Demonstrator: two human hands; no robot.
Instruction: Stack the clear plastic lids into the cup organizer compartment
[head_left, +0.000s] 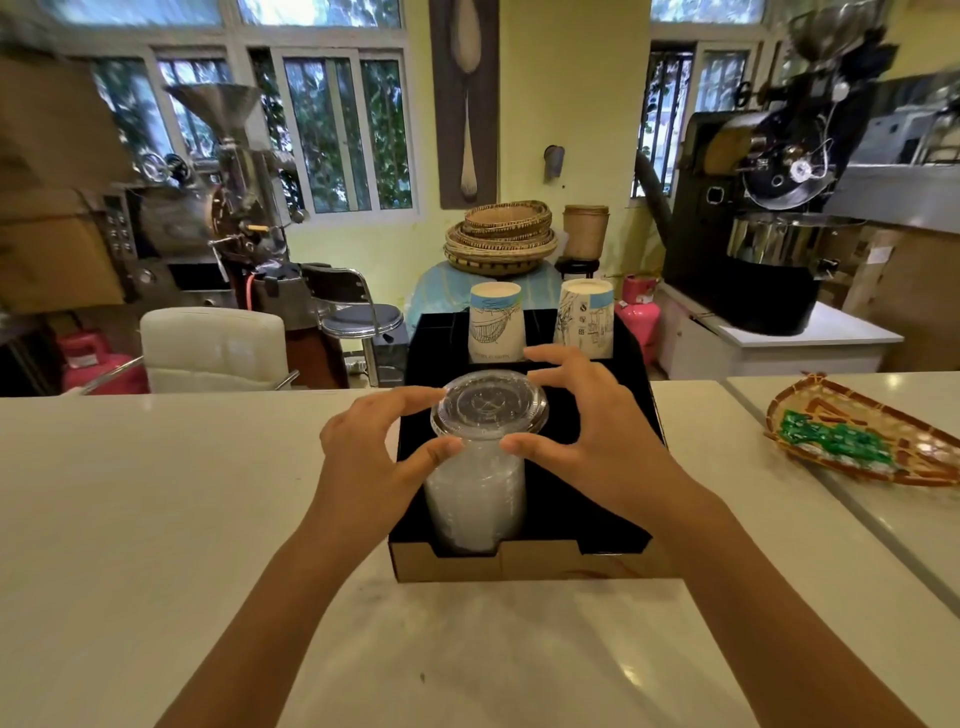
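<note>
My left hand (363, 447) and right hand (587, 431) cup the stack of clear lids (480, 467) from either side, each grip spread wide, fingertips at the top lid's rim. The stack stands upright in the front left compartment of the black cup organizer (613, 519) on the white worktop (156, 493). Two paper cups (496, 322) sit in its back compartments.

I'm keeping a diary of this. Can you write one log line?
lid stack: in organizer front-left slot | left hand, right hand: both around top | paper cups: behind
</note>
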